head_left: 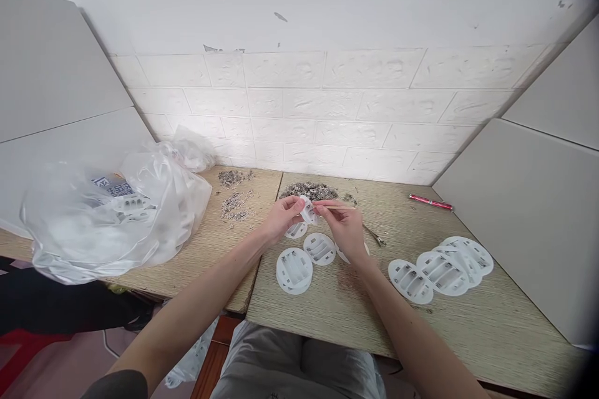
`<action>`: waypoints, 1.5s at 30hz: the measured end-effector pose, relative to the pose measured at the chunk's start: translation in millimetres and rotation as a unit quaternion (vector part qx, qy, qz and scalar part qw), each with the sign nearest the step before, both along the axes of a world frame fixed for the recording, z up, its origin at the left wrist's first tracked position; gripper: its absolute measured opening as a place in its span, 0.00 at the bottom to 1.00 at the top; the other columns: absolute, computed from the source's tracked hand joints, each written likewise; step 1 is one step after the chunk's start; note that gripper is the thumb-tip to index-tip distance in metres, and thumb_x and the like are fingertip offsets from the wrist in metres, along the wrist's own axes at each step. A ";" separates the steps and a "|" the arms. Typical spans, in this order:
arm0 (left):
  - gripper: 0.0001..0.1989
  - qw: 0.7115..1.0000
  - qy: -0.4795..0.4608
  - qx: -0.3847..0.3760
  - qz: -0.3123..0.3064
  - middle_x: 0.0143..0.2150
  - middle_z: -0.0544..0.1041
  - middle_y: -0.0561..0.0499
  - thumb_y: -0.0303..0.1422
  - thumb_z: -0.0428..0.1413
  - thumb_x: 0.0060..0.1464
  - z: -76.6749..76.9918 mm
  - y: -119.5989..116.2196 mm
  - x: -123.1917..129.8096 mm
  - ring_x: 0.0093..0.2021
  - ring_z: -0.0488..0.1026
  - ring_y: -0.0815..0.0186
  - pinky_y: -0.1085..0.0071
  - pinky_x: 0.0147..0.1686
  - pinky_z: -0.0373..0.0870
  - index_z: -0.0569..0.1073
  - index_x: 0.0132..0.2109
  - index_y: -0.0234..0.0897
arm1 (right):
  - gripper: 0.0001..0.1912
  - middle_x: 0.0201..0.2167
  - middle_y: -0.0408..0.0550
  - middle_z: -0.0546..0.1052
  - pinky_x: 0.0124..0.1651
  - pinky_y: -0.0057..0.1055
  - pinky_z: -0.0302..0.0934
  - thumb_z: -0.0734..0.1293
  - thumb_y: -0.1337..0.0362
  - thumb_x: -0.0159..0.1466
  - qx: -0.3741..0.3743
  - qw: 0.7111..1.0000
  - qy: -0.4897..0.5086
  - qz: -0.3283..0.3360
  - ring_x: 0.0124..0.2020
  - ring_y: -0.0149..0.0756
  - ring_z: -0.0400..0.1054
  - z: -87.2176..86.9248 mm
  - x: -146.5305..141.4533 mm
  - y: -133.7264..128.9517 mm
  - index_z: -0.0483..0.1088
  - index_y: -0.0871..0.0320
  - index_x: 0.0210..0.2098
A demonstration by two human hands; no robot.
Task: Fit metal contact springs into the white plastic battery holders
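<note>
My left hand [283, 219] holds a white round plastic piece [308, 210] by its edge, tilted up above the table. Against the right side of that piece are the fingers of my right hand [345, 224], closed on a thin light-coloured stick [337, 207]. Just beyond both hands is a heap of small metal parts [309, 191]. More white discs with slots lie below the hands: a stacked one [294, 270], a single one [320, 249], and others partly hidden by my hands.
Overlapping white discs [442, 273] lie at the right. A red pen [431, 202] is near the right panel, and a metal tool [375, 235] lies beside my right hand. An open plastic bag [159, 218] with white parts stands left, near small metal piles [234, 204].
</note>
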State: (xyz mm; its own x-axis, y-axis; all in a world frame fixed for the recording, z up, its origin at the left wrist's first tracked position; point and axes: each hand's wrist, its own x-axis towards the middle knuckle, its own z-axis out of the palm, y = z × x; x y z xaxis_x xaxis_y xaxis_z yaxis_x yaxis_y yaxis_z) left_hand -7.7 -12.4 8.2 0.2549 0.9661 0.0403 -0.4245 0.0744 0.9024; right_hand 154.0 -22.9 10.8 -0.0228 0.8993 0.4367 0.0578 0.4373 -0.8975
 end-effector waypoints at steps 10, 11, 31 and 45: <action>0.25 1.000 -0.008 0.001 -0.013 0.36 0.76 0.46 0.45 0.68 0.39 4.5 -2.5 -0.2 0.37 0.74 0.66 0.65 0.45 0.71 0.72 0.38 0.30 | 0.10 0.38 0.50 0.80 0.42 0.38 0.71 0.70 0.57 0.58 0.002 0.999 0.024 0.043 0.38 0.40 0.74 2.5 2.8 2.3 0.79 0.55 0.35; 0.25 1.000 -0.013 0.002 -0.018 0.36 0.76 0.47 0.44 0.68 0.39 5.5 -2.6 0.4 0.37 0.74 0.67 0.67 0.44 0.71 0.72 0.38 0.31 | 0.10 0.39 0.50 0.80 0.42 0.37 0.71 0.70 0.56 0.59 0.000 0.998 0.035 0.050 0.38 0.39 0.74 3.4 4.0 4.0 0.79 0.55 0.34; 0.22 0.999 -0.047 -0.023 0.006 0.35 0.75 0.45 0.46 0.63 0.47 5.2 0.3 -3.4 0.36 0.73 0.66 0.67 0.41 0.73 0.73 0.39 0.30 | 0.12 0.36 0.50 0.80 0.47 0.40 0.70 0.72 0.54 0.55 -0.053 0.994 0.061 0.078 0.38 0.40 0.75 5.1 4.3 4.5 0.78 0.56 0.34; 0.22 0.999 -0.035 -0.014 0.020 0.32 0.74 0.49 0.46 0.65 0.44 2.1 -1.0 0.7 0.35 0.73 0.67 0.66 0.43 0.72 0.71 0.37 0.31 | 0.10 0.38 0.51 0.80 0.42 0.39 0.71 0.69 0.57 0.59 0.007 0.999 -0.036 0.010 0.38 0.42 0.75 -2.2 1.7 2.1 0.79 0.56 0.34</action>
